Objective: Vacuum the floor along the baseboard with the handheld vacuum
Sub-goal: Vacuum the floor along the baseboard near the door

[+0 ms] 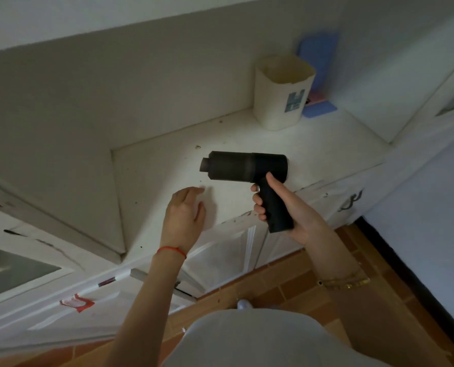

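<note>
A black handheld vacuum (243,166) is held above a white cabinet top (167,168), nozzle pointing left. My right hand (281,207) is wrapped around its pistol-style handle. My left hand (184,215) hovers palm down over the cabinet top, just left of and below the nozzle, fingers loosely apart and holding nothing. Dark crumbs dot the white surface near the nozzle. The orange tiled floor (287,284) lies below, along the foot of the cabinet. A black baseboard (411,284) runs along the blue wall at the right.
A cream paper bag (283,94) stands upright at the back of the cabinet top, with blue items (318,109) behind it. White cabinet doors (236,250) face me below the top. A red-and-white scrap (77,303) sticks to the lower left door.
</note>
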`<move>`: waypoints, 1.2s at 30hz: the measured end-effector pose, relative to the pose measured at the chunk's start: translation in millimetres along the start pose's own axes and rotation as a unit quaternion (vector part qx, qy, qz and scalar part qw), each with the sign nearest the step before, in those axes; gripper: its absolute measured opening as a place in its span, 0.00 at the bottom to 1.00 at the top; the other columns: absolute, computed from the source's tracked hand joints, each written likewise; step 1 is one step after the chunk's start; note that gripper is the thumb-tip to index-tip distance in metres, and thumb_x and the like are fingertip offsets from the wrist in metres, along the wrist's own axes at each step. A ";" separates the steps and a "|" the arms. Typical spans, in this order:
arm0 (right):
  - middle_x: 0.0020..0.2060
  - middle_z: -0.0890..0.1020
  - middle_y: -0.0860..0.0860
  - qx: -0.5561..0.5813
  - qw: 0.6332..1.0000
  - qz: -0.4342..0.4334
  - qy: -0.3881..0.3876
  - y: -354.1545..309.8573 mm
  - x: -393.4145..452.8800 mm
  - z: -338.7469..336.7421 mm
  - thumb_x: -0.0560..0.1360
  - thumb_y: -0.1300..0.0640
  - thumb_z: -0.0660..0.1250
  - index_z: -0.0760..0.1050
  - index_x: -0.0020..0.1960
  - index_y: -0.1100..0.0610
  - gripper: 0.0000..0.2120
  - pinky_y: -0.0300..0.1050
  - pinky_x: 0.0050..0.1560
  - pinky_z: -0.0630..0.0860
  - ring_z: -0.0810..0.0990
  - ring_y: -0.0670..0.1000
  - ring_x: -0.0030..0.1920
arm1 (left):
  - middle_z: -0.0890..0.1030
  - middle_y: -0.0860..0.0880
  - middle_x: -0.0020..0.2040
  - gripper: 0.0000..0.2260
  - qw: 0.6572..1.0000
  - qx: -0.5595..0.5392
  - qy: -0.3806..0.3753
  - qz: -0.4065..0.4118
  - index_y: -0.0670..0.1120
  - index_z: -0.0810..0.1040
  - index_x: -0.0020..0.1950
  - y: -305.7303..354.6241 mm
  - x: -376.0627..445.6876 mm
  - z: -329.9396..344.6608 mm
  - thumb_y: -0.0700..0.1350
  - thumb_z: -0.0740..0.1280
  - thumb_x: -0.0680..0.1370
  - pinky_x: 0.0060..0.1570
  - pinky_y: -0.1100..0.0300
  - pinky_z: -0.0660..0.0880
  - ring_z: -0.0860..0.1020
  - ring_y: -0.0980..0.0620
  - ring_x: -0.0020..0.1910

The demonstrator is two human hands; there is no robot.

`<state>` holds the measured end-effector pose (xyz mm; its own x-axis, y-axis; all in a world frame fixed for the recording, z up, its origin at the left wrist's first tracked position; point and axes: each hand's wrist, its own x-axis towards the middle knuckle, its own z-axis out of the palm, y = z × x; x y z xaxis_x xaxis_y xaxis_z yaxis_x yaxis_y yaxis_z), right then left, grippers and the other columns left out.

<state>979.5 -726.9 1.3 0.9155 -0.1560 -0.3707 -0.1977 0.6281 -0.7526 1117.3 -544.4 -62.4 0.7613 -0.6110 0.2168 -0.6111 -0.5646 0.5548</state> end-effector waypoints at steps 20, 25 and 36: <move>0.33 0.75 0.52 0.127 0.954 -0.144 0.231 57.4 -145.8 -41.9 0.76 0.53 0.64 0.74 0.47 0.59 0.08 0.40 0.38 0.75 0.74 0.49 0.33 | 0.80 0.42 0.62 0.13 0.964 -0.062 -0.143 0.214 0.42 0.77 0.64 72.1 -23.9 55.2 0.40 0.65 0.79 0.67 0.48 0.72 0.76 0.44 0.62; 0.33 0.76 0.52 0.149 0.929 -0.171 0.294 76.6 -195.9 -61.4 0.77 0.53 0.64 0.77 0.45 0.57 0.08 0.41 0.39 0.73 0.74 0.49 0.34 | 0.79 0.43 0.62 0.13 0.946 -0.063 -0.203 0.245 0.43 0.77 0.63 118.3 -50.0 83.9 0.41 0.65 0.79 0.67 0.46 0.72 0.76 0.44 0.63; 0.33 0.76 0.52 0.195 0.875 -0.193 0.399 101.1 -344.4 -128.1 0.73 0.51 0.66 0.75 0.46 0.58 0.10 0.40 0.36 0.74 0.75 0.49 0.33 | 0.81 0.40 0.58 0.23 0.904 -0.088 -0.283 0.308 0.38 0.79 0.60 260.9 -131.3 146.0 0.52 0.54 0.78 0.63 0.51 0.73 0.78 0.43 0.58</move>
<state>599.3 -707.3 -16.8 0.3205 -0.7989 -0.5090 0.3495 0.5992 -0.7203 826.3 -692.5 -63.4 0.0260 -0.9936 0.1102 -0.7997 0.0455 0.5987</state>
